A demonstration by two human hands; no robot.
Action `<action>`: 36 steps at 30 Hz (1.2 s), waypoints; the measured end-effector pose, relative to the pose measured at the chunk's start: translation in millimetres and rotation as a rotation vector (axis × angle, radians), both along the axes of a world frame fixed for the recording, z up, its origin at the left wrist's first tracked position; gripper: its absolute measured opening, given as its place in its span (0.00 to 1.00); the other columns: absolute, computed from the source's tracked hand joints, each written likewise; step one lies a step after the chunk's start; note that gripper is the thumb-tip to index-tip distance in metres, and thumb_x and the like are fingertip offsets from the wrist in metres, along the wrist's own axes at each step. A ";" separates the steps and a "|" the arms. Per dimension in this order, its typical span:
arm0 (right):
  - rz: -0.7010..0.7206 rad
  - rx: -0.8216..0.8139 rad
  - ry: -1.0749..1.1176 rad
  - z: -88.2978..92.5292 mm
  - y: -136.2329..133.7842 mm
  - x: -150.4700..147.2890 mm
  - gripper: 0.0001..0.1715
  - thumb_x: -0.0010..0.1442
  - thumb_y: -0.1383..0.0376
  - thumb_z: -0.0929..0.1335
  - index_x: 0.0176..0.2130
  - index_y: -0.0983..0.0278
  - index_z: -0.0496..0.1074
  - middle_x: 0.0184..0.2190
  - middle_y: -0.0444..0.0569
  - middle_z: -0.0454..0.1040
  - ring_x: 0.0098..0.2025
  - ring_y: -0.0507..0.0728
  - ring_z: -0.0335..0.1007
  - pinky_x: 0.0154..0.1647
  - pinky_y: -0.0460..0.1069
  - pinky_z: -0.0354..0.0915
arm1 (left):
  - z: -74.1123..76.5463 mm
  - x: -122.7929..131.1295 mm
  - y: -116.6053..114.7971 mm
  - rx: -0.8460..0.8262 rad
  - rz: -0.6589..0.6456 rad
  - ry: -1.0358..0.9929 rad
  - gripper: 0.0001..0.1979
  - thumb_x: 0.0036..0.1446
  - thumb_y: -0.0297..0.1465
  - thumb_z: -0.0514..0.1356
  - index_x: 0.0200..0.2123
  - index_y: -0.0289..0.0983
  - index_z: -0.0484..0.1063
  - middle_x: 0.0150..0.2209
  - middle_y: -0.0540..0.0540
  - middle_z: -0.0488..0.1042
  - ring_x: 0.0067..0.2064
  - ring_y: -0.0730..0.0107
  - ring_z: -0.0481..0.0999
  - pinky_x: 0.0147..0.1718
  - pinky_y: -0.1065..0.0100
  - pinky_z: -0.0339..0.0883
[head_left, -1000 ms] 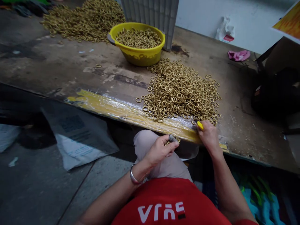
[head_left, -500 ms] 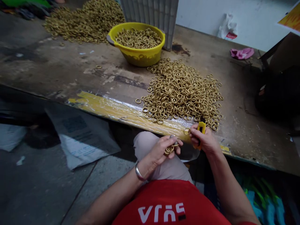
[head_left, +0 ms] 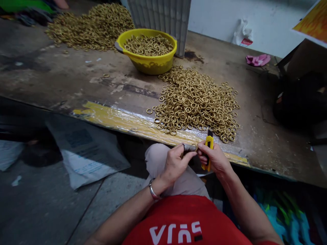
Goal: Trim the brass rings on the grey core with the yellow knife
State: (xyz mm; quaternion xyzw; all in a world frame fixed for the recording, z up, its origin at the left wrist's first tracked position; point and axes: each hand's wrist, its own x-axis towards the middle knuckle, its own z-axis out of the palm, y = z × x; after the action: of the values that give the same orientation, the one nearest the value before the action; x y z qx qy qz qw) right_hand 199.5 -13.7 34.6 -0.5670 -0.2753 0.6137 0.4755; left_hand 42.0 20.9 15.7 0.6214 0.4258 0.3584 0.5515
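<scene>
Brass ring [head_left: 194, 146] sits between the two hands, just below the near edge of the tabletop [head_left: 76, 78], over the person's knee. Left hand [head_left: 175, 164]: fingers curled shut, thumb and a grey-sleeved fingertip pinching the brass ring by its rim; whether more rings lie in the palm is not clear. Right hand [head_left: 216, 158]: fingers closed around a yellow utility knife [head_left: 209, 141], one fingertip touching the ring's other side. Judgement: small, rigid metal, light, smooth, so likely to slip or spin; it should not deform. Best hold is a pinch across the rim. Loose ring pile [head_left: 196, 102] lies near on the tabletop, yellow basin [head_left: 148, 64] behind it.
</scene>
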 end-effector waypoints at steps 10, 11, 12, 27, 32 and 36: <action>0.224 0.410 -1.271 -1.6 -33.0 5.1 0.09 0.59 0.71 0.63 0.37 0.63 0.71 0.31 0.48 0.74 0.33 0.55 0.69 0.35 0.48 0.59 | 3.8 3.6 -8.1 -0.594 -0.046 -0.435 0.20 0.44 0.43 0.71 0.29 0.31 0.73 0.24 0.48 0.74 0.21 0.78 0.68 0.15 0.77 0.59; 0.240 0.402 -1.321 -2.0 -34.3 3.4 0.10 0.58 0.72 0.62 0.37 0.63 0.71 0.31 0.49 0.74 0.33 0.56 0.70 0.35 0.48 0.59 | 3.5 4.1 -9.4 -0.579 -0.049 -0.431 0.20 0.45 0.44 0.70 0.29 0.31 0.73 0.22 0.49 0.73 0.20 0.78 0.67 0.15 0.77 0.60; 0.254 0.389 -1.365 -1.9 -35.0 1.4 0.11 0.58 0.73 0.62 0.38 0.63 0.71 0.32 0.49 0.75 0.33 0.56 0.70 0.35 0.48 0.59 | 3.1 4.3 -10.4 -0.561 -0.054 -0.420 0.20 0.45 0.44 0.70 0.29 0.31 0.73 0.21 0.50 0.72 0.19 0.78 0.67 0.15 0.77 0.60; 0.123 0.082 -1.685 -14.1 1.1 66.7 0.13 0.58 0.73 0.63 0.40 0.64 0.74 0.36 0.52 0.76 0.36 0.58 0.71 0.35 0.49 0.57 | 8.7 -7.8 -7.6 -0.041 -0.489 0.060 0.06 0.56 0.29 0.61 0.28 0.35 0.69 0.27 0.49 0.72 0.30 0.72 0.70 0.30 0.71 0.63; 0.152 0.209 -1.659 -21.2 29.4 59.5 0.13 0.60 0.72 0.63 0.42 0.64 0.74 0.38 0.51 0.75 0.39 0.58 0.70 0.37 0.49 0.59 | -26.7 8.6 -3.1 0.333 -0.596 0.497 0.03 0.60 0.30 0.59 0.36 0.35 0.69 0.35 0.45 0.75 0.36 0.63 0.74 0.35 0.65 0.65; 0.194 0.179 -1.691 -27.2 46.8 51.1 0.15 0.61 0.71 0.64 0.45 0.64 0.74 0.41 0.51 0.73 0.38 0.57 0.69 0.36 0.49 0.57 | -33.5 9.7 -2.4 0.411 -0.695 0.719 0.10 0.58 0.34 0.62 0.41 0.35 0.70 0.43 0.39 0.75 0.43 0.54 0.76 0.41 0.59 0.69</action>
State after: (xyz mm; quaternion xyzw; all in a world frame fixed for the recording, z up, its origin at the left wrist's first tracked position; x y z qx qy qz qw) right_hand 250.6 33.2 7.4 -0.7687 -0.6320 -0.0017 0.0986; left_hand 51.7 18.5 -17.8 0.9041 0.2784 -0.0046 0.3241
